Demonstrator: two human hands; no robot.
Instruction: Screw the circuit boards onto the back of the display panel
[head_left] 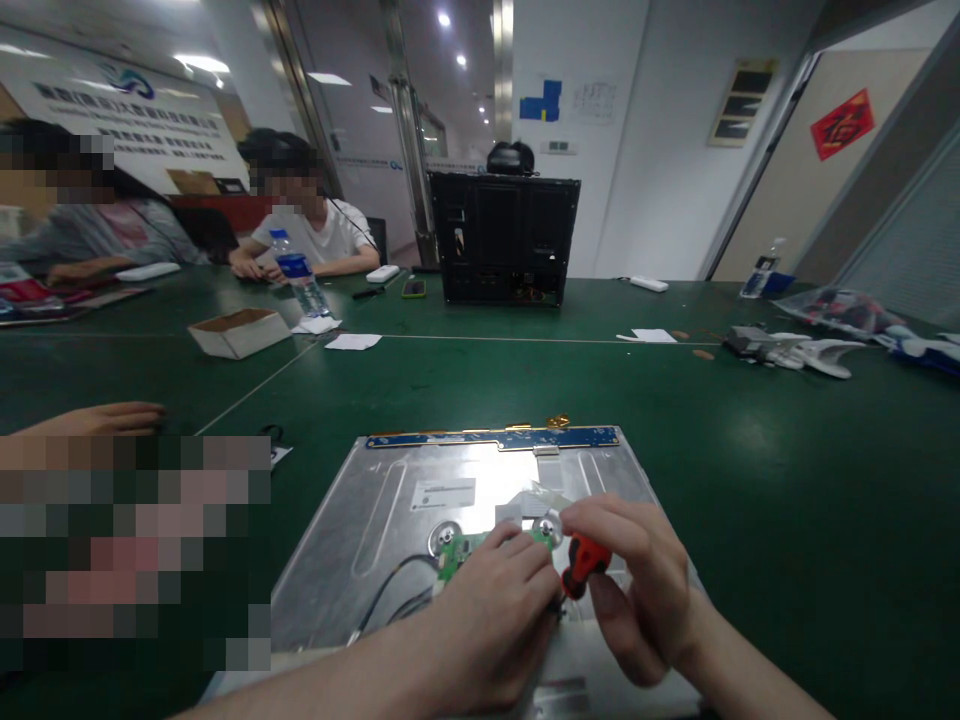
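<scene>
The right hand (pixel 646 590) grips a red-and-black screwdriver (pixel 587 562) by its handle, between thumb and bent fingers, above the near half of the metal panel (pixel 337 505). The left hand (pixel 501 590) lies over the green circuit board (pixel 452 553) on that same part of the panel, fingers bent; whether it pinches anything underneath, I cannot tell. Dark cables (pixel 396 570) run from the board toward the panel's near left.

The screwdriver looks light and stiff, its chunky handle the natural place to hold. The circuit board is probably thin and fragile, best touched at its edges, and the cables look flexible. The panel seems rigid and smooth, perhaps slippery and fairly heavy; two opposite side edges would give the safest hold, away from the blue strip board (pixel 450 439) along its far edge.

The panel rests on the green counter (pixel 787 500). Left of it is another person's hand (pixel 124 416); beyond it stand a white box (pixel 241 338), far left, and a black housing (pixel 502 235).
</scene>
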